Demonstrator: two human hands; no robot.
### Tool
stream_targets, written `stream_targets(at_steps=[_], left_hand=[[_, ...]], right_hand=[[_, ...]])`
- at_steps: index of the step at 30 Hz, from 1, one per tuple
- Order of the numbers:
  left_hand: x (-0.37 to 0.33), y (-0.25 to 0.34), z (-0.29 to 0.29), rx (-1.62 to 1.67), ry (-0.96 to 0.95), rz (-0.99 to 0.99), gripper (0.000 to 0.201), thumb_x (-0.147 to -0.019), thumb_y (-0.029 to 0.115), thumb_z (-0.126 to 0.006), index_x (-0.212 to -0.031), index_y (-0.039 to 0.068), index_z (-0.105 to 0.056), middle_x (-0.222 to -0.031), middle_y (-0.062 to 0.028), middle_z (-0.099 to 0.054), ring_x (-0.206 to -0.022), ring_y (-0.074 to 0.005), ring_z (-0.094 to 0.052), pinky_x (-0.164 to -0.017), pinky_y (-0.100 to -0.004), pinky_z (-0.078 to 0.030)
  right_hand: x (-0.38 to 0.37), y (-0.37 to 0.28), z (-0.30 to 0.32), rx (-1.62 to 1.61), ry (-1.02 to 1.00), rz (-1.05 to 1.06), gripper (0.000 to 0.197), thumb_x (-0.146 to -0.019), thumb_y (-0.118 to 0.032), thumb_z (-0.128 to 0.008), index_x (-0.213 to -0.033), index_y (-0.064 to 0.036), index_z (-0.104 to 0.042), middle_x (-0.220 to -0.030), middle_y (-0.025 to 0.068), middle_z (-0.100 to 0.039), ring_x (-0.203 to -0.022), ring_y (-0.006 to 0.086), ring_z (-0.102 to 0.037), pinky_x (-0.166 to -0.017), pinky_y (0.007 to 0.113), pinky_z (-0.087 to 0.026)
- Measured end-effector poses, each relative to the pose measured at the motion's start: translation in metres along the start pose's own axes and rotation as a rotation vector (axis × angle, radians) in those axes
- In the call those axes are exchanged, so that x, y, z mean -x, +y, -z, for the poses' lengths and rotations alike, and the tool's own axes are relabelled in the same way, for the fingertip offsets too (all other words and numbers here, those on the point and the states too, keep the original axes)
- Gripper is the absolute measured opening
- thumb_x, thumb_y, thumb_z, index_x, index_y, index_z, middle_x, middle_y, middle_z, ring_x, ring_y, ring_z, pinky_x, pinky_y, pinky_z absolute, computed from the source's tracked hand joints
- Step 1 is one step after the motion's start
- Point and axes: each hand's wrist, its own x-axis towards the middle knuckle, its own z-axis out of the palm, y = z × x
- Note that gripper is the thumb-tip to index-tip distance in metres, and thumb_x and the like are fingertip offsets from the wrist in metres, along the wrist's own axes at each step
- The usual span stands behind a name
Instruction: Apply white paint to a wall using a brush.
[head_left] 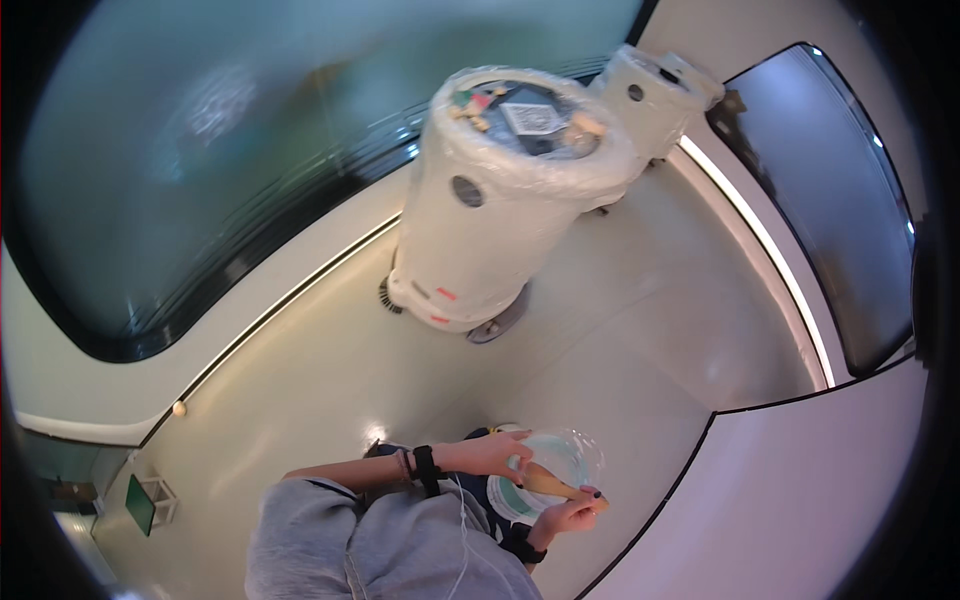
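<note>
Head view: clear glass bowl, judged light, rigid, slippery, fragile, was steadied at its rim by left hand; right hand, below it, was closed on wooden utensil.

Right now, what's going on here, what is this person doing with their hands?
A person stands on a pale floor, holding a clear glass bowl with the left hand at its rim. The right hand grips a wooden utensil whose end reaches into the bowl. Behind stand two white cylindrical machines wrapped in plastic film, one large and one smaller.
</note>
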Motion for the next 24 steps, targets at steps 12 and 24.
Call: stream_targets(at_steps=[12, 24], left_hand=[[-0.258, 0.041, 0.052, -0.258, 0.115, -0.134, 0.021, -0.073, 0.022, -0.067, -0.081, 0.008, -0.054, -0.136, -0.0252, -0.027, -0.097, -0.0393, -0.054, -0.083, -0.0395, -0.044], [-0.425, -0.005, 0.077, -0.080, -0.047, -0.070, 0.026, -0.075, 0.021, -0.067, -0.093, 0.009, -0.054, -0.132, -0.0228, -0.036, -0.123, -0.0346, -0.034, -0.094, -0.0369, -0.038]], right_hand=[[-0.251, 0.069, -0.064, -0.085, -0.048, 0.195, 0.029, -0.092, -0.020, -0.036, -0.069, -0.0020, -0.042, -0.063, 0.0080, -0.047, -0.055, 0.0177, -0.045, -0.051, 0.029, -0.033], [-0.377, 0.164, -0.134, -0.102, -0.009, 0.085, 0.027, -0.090, -0.015, -0.038, -0.067, -0.0013, -0.044, -0.061, 0.0086, -0.048, -0.055, 0.0174, -0.046, -0.051, 0.029, -0.035]])
